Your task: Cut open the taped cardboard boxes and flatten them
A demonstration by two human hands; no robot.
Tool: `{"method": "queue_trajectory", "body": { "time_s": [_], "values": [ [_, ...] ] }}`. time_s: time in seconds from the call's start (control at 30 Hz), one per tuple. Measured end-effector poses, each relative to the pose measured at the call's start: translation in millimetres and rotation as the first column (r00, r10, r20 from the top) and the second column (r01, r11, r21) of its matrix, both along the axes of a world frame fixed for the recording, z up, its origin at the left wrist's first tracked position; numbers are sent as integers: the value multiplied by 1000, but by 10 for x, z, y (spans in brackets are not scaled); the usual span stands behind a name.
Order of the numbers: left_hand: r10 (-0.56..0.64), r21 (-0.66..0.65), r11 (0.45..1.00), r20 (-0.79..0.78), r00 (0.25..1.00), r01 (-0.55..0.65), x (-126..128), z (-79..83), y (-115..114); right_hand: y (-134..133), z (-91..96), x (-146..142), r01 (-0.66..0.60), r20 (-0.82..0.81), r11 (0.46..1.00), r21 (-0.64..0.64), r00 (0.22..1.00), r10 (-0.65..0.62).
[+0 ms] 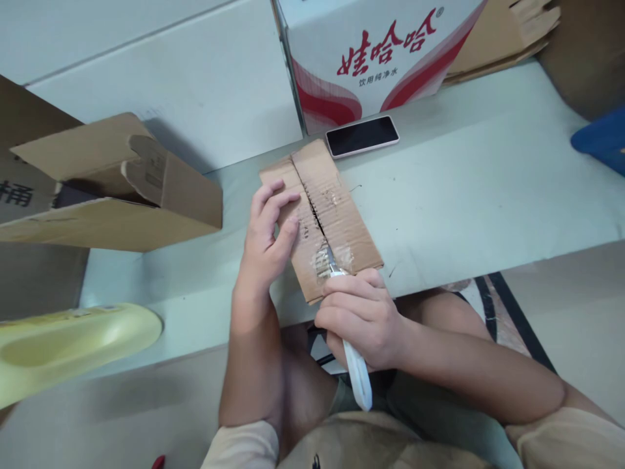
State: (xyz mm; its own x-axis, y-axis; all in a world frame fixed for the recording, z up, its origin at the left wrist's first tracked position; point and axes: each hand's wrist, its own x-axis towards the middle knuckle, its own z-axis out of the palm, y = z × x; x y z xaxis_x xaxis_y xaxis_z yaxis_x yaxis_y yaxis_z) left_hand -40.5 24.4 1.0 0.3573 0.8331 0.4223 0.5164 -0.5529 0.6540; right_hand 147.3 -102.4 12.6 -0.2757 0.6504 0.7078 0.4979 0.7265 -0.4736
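Note:
A flat brown cardboard box (336,215) lies on the pale table, with a dark slit along its middle seam and clear tape near its front end. My right hand (364,316) is wrapped round a white utility knife (357,378), whose blade touches the taped seam at the near end. The knife's handle sticks out below the fist, towards my body. My left hand (271,228) rests on the left half of the box, fingers spread and pressing on the cardboard. Just past the far right corner lies a phone (362,136) with a dark screen.
A white carton with red lettering (381,65) stands at the back. An open cardboard box (190,195) is on the left, with a yellow container (122,332) at the front left. Folded cardboard (488,49) lies at the back right, and something blue (603,140) at the right edge.

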Motion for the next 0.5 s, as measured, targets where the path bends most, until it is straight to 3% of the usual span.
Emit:
{"method": "queue_trajectory", "body": {
  "time_s": [0.5],
  "values": [
    [6, -17, 1000, 4, 1000, -6, 5, -2, -4, 35, -13, 29, -2, -23, 1000, 17, 1000, 2]
  ]
}}
